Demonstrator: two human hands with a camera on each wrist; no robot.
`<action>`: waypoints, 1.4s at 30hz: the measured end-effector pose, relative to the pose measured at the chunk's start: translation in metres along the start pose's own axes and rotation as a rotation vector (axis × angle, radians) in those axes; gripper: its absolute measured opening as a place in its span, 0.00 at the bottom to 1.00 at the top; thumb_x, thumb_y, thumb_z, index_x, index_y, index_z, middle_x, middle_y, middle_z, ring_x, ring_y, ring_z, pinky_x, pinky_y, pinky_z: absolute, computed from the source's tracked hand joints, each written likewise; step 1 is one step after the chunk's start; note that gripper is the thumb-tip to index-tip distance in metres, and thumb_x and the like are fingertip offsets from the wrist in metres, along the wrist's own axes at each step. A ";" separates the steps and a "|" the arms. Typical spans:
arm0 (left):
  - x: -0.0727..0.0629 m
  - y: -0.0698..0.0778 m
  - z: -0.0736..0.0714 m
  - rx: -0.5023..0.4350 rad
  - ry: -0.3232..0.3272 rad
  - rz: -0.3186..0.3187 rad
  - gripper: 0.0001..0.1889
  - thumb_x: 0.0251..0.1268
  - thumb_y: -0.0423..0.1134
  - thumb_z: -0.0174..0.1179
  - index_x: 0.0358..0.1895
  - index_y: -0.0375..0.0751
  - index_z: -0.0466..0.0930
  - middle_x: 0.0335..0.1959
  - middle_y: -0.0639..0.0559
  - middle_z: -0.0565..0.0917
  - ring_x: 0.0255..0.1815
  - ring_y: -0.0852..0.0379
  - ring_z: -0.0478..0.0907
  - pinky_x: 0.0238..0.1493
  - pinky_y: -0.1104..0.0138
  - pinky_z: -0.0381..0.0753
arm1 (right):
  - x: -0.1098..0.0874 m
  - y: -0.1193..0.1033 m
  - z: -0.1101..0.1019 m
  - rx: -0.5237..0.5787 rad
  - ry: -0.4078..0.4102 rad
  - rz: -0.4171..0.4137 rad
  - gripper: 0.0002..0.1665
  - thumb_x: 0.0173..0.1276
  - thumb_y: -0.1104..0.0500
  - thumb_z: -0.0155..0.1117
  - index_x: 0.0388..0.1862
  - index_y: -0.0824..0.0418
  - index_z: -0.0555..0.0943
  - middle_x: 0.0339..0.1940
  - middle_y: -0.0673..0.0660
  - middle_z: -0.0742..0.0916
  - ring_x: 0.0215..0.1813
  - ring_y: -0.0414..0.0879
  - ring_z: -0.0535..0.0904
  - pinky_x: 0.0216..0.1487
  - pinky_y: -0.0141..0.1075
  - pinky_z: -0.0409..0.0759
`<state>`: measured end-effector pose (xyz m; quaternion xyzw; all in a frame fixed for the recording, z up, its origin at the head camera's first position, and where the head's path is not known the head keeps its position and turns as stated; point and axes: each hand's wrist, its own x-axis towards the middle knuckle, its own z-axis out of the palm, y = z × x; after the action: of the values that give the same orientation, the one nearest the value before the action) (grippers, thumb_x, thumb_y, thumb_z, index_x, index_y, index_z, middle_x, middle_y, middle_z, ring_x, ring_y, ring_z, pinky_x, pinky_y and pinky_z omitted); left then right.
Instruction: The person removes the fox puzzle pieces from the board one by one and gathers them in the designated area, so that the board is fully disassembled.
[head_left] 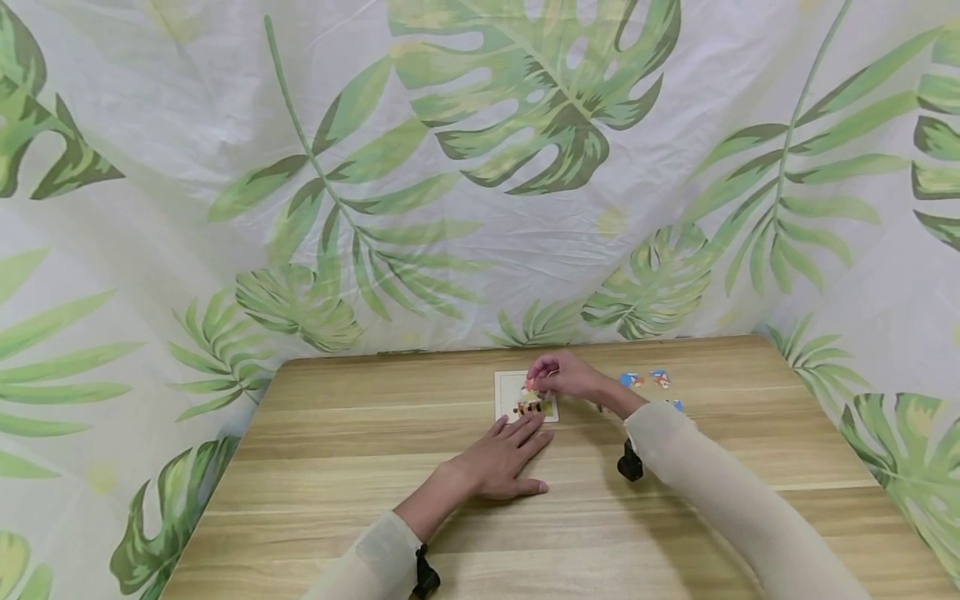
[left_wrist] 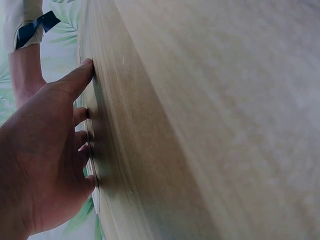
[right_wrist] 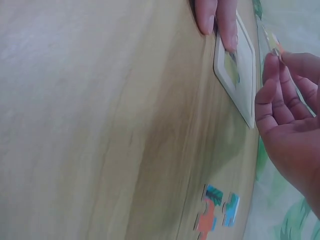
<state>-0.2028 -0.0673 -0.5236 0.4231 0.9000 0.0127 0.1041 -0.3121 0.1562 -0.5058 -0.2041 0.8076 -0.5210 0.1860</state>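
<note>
A white puzzle tray (head_left: pixel 504 385) lies near the table's far edge, with a yellow-and-black striped picture (head_left: pixel 531 408) in its lower part. My left hand (head_left: pixel 504 462) rests with fingers straight and spread; in the right wrist view, its fingertips (right_wrist: pixel 230 42) touch the tray's near side. Above the tray, my right hand (head_left: pixel 568 377) pinches a small puzzle piece (right_wrist: pixel 274 42) between thumb and fingers. That piece shows orange and yellow, but its picture is too small to make out. In the left wrist view my left hand (left_wrist: pixel 47 150) has its thumb and fingertips against the tabletop.
Several loose puzzle pieces (head_left: pixel 660 379) with blue and orange prints lie right of the tray, some partly behind my right forearm. The wooden table (head_left: pixel 337 467) ends just beyond the tray, where a leaf-print cloth (head_left: pixel 450 267) hangs.
</note>
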 end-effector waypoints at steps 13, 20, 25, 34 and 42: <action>0.000 0.000 0.001 -0.011 0.002 0.004 0.44 0.80 0.70 0.46 0.88 0.50 0.50 0.89 0.46 0.45 0.89 0.49 0.42 0.85 0.46 0.51 | -0.029 0.003 -0.013 0.009 0.014 0.036 0.10 0.77 0.64 0.65 0.53 0.66 0.85 0.43 0.60 0.89 0.45 0.52 0.87 0.53 0.50 0.86; 0.000 -0.001 0.002 -0.020 -0.002 0.002 0.44 0.80 0.70 0.45 0.88 0.50 0.49 0.90 0.47 0.44 0.89 0.48 0.41 0.86 0.46 0.49 | -0.043 0.004 -0.020 -0.035 0.012 0.017 0.10 0.77 0.65 0.65 0.52 0.67 0.85 0.40 0.60 0.89 0.43 0.51 0.86 0.50 0.51 0.85; 0.001 -0.002 0.003 -0.023 -0.005 -0.001 0.44 0.80 0.70 0.45 0.88 0.51 0.49 0.90 0.47 0.43 0.89 0.49 0.41 0.86 0.47 0.49 | -0.054 0.008 -0.022 -0.060 0.013 0.013 0.10 0.76 0.66 0.64 0.52 0.69 0.85 0.40 0.62 0.89 0.42 0.50 0.84 0.47 0.49 0.85; 0.001 -0.001 0.002 -0.022 -0.005 -0.002 0.45 0.80 0.70 0.45 0.88 0.51 0.48 0.90 0.47 0.44 0.89 0.49 0.41 0.86 0.46 0.49 | -0.075 0.013 -0.025 -0.078 0.025 0.017 0.08 0.75 0.66 0.66 0.48 0.68 0.86 0.37 0.60 0.90 0.39 0.48 0.85 0.41 0.39 0.84; 0.000 -0.001 0.002 -0.020 0.003 0.007 0.44 0.80 0.70 0.46 0.88 0.50 0.49 0.89 0.46 0.45 0.89 0.48 0.42 0.86 0.46 0.50 | -0.092 0.018 -0.029 -0.066 0.020 0.032 0.06 0.76 0.66 0.66 0.47 0.67 0.86 0.36 0.59 0.89 0.38 0.46 0.84 0.40 0.35 0.84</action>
<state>-0.2033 -0.0683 -0.5256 0.4249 0.8986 0.0229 0.1070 -0.2513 0.2329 -0.5029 -0.1921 0.8292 -0.4932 0.1795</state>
